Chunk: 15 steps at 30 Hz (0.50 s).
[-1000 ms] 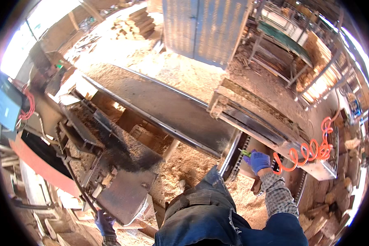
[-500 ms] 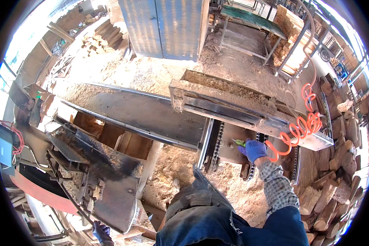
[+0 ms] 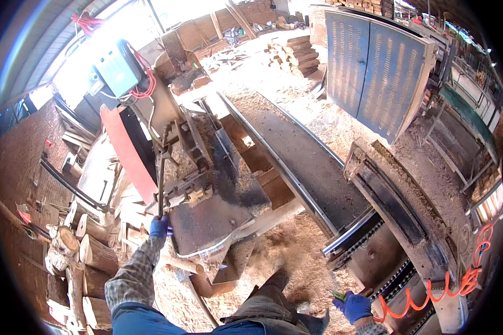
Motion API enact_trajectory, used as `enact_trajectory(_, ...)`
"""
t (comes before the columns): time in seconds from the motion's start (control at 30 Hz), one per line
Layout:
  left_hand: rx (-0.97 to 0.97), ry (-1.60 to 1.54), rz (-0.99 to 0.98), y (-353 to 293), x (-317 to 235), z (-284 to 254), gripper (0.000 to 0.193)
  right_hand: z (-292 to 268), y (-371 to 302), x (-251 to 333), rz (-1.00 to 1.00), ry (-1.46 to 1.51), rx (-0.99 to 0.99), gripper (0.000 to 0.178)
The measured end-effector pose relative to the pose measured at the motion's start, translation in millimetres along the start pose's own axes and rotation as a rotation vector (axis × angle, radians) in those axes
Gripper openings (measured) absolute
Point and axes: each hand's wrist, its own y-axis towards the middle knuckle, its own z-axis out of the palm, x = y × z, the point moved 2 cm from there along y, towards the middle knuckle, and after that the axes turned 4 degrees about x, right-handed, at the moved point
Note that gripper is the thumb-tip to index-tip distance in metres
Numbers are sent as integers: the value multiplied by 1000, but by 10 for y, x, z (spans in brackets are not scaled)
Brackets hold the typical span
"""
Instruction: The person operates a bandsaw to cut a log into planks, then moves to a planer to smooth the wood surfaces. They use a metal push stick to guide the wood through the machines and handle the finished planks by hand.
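My left hand (image 3: 160,228), in a blue glove, is wrapped round the lower end of a long metal lever (image 3: 161,190) that rises beside the machine's dark steel table (image 3: 209,223). My right hand (image 3: 356,308), gloved the same way, closes round a small green air blow gun (image 3: 338,296) at the lower right. An orange coiled air hose (image 3: 422,306) runs from near that hand to the right. Close by lie the dark chains (image 3: 394,287) of a conveyor bed. The blow gun's nozzle is too small to make out clearly.
A long belt trough (image 3: 302,151) slants away from me. A sawdust-covered steel beam (image 3: 408,206) stands over the chains. Logs (image 3: 98,254) are piled at left, beyond my left arm. A blue cabinet (image 3: 374,72) and a green-topped table (image 3: 469,120) stand farther back. Sawdust covers the floor (image 3: 285,245).
The view has swung to the left. My left hand, at the lever in both frames, now shows more fully. My right hand with the blow gun has drawn back from over the chain bed toward me.
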Motion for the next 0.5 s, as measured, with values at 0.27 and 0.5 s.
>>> enact_trajectory(0.27, -457, 852, 518, -386, -197, 29, 45, 446, -1107, -2539, 499, -82, -70, 27)
enact_trajectory(0.5, 522, 650, 811, -1510, -79, 1601, 24, 252, -1574, -2022, 469, 159, -1, 26)
